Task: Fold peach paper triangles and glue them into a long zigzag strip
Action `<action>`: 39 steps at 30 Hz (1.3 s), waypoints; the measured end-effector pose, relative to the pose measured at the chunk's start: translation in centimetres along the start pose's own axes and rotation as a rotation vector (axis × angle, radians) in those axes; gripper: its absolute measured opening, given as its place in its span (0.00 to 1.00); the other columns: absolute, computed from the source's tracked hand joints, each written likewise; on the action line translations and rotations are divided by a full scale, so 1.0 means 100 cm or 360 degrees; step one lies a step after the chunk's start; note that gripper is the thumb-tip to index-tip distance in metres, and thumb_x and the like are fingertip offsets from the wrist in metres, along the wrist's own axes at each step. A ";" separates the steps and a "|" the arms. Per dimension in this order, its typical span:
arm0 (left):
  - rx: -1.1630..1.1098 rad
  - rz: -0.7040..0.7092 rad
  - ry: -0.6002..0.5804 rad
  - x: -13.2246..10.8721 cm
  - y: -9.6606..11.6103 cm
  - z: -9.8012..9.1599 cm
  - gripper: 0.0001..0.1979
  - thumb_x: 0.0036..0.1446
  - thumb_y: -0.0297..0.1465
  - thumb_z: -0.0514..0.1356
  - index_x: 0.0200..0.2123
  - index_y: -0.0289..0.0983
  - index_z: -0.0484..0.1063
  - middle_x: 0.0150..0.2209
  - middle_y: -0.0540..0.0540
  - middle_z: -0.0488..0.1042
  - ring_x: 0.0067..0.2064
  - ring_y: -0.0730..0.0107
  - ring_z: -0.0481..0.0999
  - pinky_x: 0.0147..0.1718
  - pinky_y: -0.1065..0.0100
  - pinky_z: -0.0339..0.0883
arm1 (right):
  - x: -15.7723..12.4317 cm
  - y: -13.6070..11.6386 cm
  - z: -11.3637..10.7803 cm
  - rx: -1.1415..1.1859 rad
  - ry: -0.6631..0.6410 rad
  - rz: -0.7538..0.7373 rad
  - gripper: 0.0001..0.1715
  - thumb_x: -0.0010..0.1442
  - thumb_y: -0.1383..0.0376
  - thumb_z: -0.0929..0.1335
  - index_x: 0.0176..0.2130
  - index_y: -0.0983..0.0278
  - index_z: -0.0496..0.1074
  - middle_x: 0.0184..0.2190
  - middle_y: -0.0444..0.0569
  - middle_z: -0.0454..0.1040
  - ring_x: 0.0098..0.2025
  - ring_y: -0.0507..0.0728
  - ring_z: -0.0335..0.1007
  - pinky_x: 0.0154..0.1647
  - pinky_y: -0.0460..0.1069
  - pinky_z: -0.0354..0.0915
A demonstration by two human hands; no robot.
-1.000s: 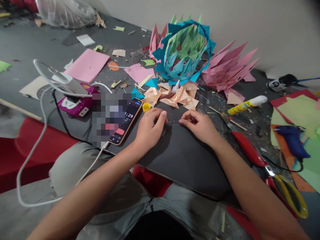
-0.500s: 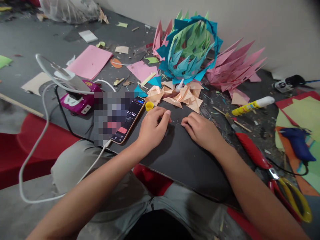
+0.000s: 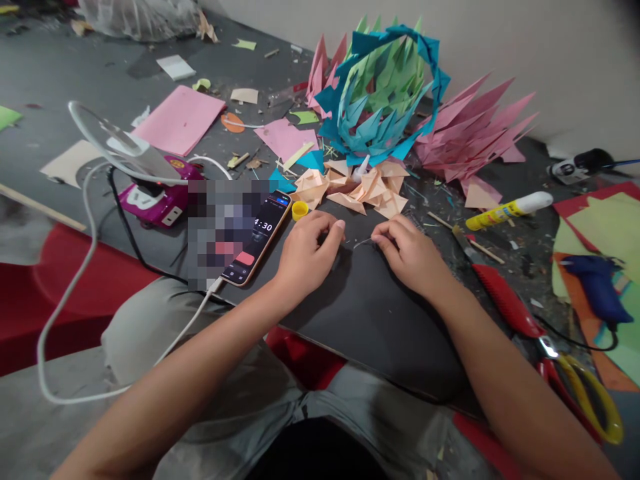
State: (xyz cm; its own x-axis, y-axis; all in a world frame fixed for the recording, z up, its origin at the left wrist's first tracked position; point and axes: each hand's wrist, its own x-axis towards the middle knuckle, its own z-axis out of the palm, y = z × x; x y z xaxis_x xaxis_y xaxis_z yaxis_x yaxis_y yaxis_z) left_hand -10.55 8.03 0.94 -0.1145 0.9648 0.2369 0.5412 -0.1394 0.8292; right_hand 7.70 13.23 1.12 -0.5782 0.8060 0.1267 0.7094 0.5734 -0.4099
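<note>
My right hand [image 3: 407, 253] rests low over the dark tabletop, thumb and forefinger pinched at the end of a thin pale strand [image 3: 363, 242]. What the strand is made of cannot be made out. My left hand [image 3: 313, 248] lies to its left with fingers curled in; anything inside them is hidden. Just beyond both hands lie folded peach paper pieces [image 3: 373, 190], with a white nozzle tip [image 3: 361, 168] poking up among them. A yellow cap [image 3: 299, 211] stands by my left knuckles. Left of that hand is a lit phone [image 3: 260, 237] on a charging cable.
Behind stands a blue-and-green folded-paper ring [image 3: 327, 130], beside pink spiky paper [image 3: 475, 130]. To the right are a glue stick [image 3: 507, 212], scissors [image 3: 585, 400], a blue glue gun [image 3: 600, 287] and coloured sheets [image 3: 613, 217]. A purple power adapter [image 3: 163, 203] sits left.
My right hand has shifted slightly right and up, and the pale strand now shows at its fingertips. My left hand has barely moved.
</note>
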 end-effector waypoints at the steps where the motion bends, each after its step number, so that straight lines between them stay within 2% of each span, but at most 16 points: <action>1: 0.0077 0.0028 -0.0026 0.001 0.000 0.000 0.11 0.59 0.31 0.53 0.24 0.37 0.66 0.33 0.47 0.71 0.36 0.70 0.70 0.37 0.67 0.63 | 0.000 0.000 -0.001 0.0008 0.0005 0.0008 0.09 0.62 0.62 0.58 0.34 0.61 0.64 0.35 0.51 0.68 0.36 0.58 0.66 0.36 0.51 0.60; 3: 0.0293 0.0122 -0.0110 0.003 0.001 0.003 0.07 0.56 0.32 0.56 0.29 0.36 0.68 0.35 0.46 0.72 0.38 0.66 0.70 0.39 0.65 0.63 | 0.001 -0.001 -0.001 0.0029 0.0000 0.0020 0.09 0.62 0.62 0.58 0.33 0.61 0.64 0.35 0.51 0.68 0.36 0.58 0.66 0.35 0.50 0.59; 6: 0.0604 0.0292 -0.0257 0.008 0.003 0.011 0.08 0.54 0.34 0.58 0.35 0.35 0.70 0.39 0.43 0.71 0.40 0.61 0.70 0.39 0.63 0.63 | 0.002 -0.001 -0.001 0.0058 0.0002 0.0023 0.08 0.61 0.63 0.59 0.33 0.61 0.64 0.35 0.51 0.67 0.36 0.58 0.66 0.36 0.50 0.59; 10: 0.0754 0.0492 -0.0369 0.021 0.004 0.025 0.07 0.56 0.31 0.56 0.32 0.35 0.73 0.42 0.43 0.71 0.42 0.61 0.69 0.38 0.64 0.64 | 0.002 0.002 -0.001 0.0098 0.0020 0.0023 0.07 0.61 0.63 0.59 0.33 0.61 0.64 0.33 0.50 0.66 0.34 0.57 0.64 0.36 0.51 0.59; 15: 0.0690 0.0519 -0.0472 0.036 0.005 0.028 0.08 0.56 0.29 0.55 0.30 0.35 0.74 0.38 0.44 0.72 0.41 0.62 0.70 0.38 0.65 0.64 | 0.000 0.008 -0.006 0.0168 0.0134 0.0057 0.09 0.61 0.61 0.61 0.34 0.61 0.68 0.31 0.48 0.66 0.32 0.56 0.64 0.33 0.50 0.59; 20: 0.0596 0.0528 -0.0491 0.044 0.009 0.027 0.07 0.55 0.28 0.56 0.29 0.35 0.74 0.37 0.45 0.73 0.41 0.63 0.70 0.39 0.64 0.63 | -0.002 0.011 -0.009 0.0179 0.0153 0.0140 0.12 0.51 0.57 0.70 0.35 0.61 0.72 0.31 0.48 0.68 0.30 0.55 0.64 0.31 0.49 0.59; 24: 0.0571 0.0507 -0.0492 0.047 0.012 0.026 0.07 0.55 0.28 0.56 0.28 0.35 0.73 0.36 0.44 0.73 0.40 0.63 0.71 0.38 0.64 0.64 | -0.003 0.012 -0.008 0.0162 0.0085 0.0118 0.07 0.54 0.61 0.68 0.31 0.62 0.74 0.28 0.47 0.67 0.30 0.54 0.64 0.31 0.49 0.59; 30: 0.0534 0.0532 -0.0490 0.050 0.013 0.024 0.06 0.55 0.28 0.57 0.28 0.36 0.72 0.35 0.45 0.73 0.40 0.64 0.71 0.36 0.66 0.63 | -0.002 0.015 -0.014 0.0193 0.0067 0.0123 0.08 0.56 0.62 0.66 0.30 0.62 0.73 0.28 0.47 0.67 0.29 0.54 0.64 0.31 0.49 0.59; 36: 0.0429 0.0569 -0.0578 0.052 0.009 0.025 0.05 0.55 0.28 0.57 0.29 0.36 0.72 0.34 0.46 0.74 0.40 0.66 0.71 0.39 0.66 0.63 | -0.002 0.020 -0.019 0.0173 0.0147 0.0118 0.07 0.55 0.62 0.67 0.30 0.63 0.74 0.26 0.46 0.67 0.27 0.53 0.62 0.29 0.48 0.57; 39: 0.0422 0.0531 -0.0558 0.049 0.011 0.024 0.04 0.54 0.29 0.58 0.34 0.35 0.72 0.38 0.45 0.72 0.40 0.67 0.72 0.37 0.68 0.64 | -0.002 0.023 -0.021 0.0145 0.0197 0.0100 0.07 0.54 0.63 0.68 0.29 0.63 0.74 0.26 0.45 0.67 0.26 0.52 0.61 0.29 0.48 0.56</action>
State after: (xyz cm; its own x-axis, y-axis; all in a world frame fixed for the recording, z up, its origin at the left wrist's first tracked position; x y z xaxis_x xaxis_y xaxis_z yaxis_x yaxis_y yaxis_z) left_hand -8.54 13.13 1.76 0.3591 0.9006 0.2448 0.6970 -0.4332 0.5715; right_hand 10.26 14.69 2.02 -0.4760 0.8549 0.2062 0.6999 0.5102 -0.4998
